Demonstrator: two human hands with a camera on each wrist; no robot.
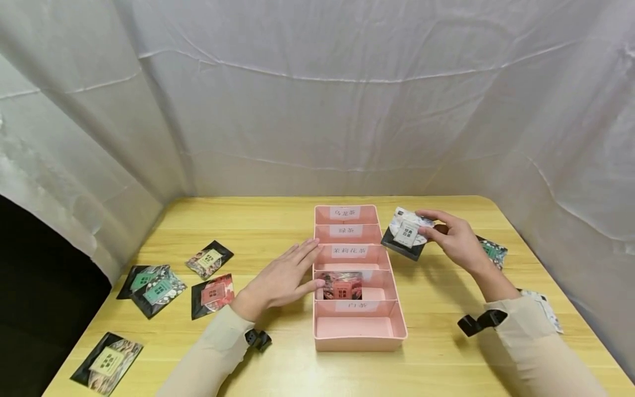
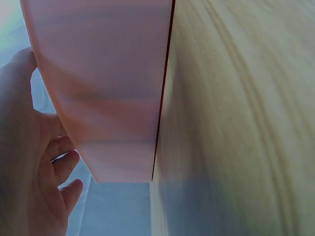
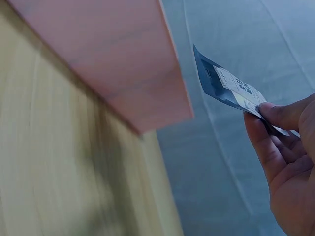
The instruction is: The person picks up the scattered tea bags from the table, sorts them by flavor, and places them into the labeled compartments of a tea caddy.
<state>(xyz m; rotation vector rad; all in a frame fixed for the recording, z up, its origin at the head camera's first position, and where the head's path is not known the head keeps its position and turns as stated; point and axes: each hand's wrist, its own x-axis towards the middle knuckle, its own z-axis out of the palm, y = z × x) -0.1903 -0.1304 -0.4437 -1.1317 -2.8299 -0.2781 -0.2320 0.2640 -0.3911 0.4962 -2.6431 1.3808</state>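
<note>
A white and black tea sachet is pinched between the thumb and fingers of my right hand, held up just right of a pink divided box. In the right wrist view the sachet is tilted above the box's rim level. My left hand rests along the box's left rim with its fingers extended and nothing held. The left wrist view shows the thumb and fingertips at the rim of the box. A red tea sachet lies in the second compartment from the near end.
Left on the wooden table lie a red sachet, two overlapping green sachets and two yellow-labelled sachets. A green sachet and a white one lie at the right, partly behind my right arm. Grey cloth hangs behind.
</note>
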